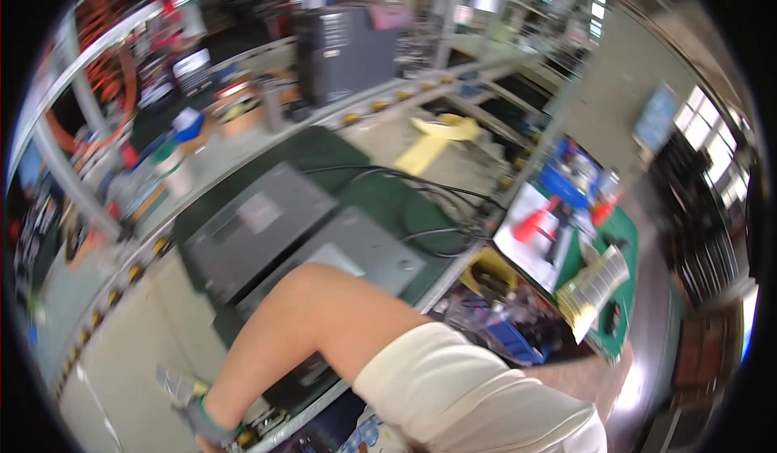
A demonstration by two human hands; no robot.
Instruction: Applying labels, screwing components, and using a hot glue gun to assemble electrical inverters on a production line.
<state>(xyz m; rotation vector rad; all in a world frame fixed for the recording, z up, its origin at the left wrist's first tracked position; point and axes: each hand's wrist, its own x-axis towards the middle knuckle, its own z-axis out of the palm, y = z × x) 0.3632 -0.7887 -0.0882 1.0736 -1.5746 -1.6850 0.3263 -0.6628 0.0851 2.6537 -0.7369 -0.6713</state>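
My right arm reaches in from the lower right and bends sharply at the elbow, so the forearm runs down to the lower left. A grey band or cuff wraps the wrist, and my right hand (pixel 208 443) is mostly cut off by the lower edge, its fingers blurred or hidden. Close beside it is a small pale and yellow piece (pixel 180 385), too smeared to name; whether the hand touches it is unclear. Under the elbow lie two flat dark grey panels or cases (pixel 257 225) on a green mat (pixel 316 147). My left hand is out of the picture.
Black cables (pixel 388 171) cross the mat. Yellow tape-like material (pixel 429 141) lies beyond. At right are a blue bin (pixel 569 170), red-handled items (pixel 534 222) and a paper bundle (pixel 595 287) on a green surface. A roller-edged rail (pixel 129 275) runs alongside; a dark box (pixel 348 52) stands behind.
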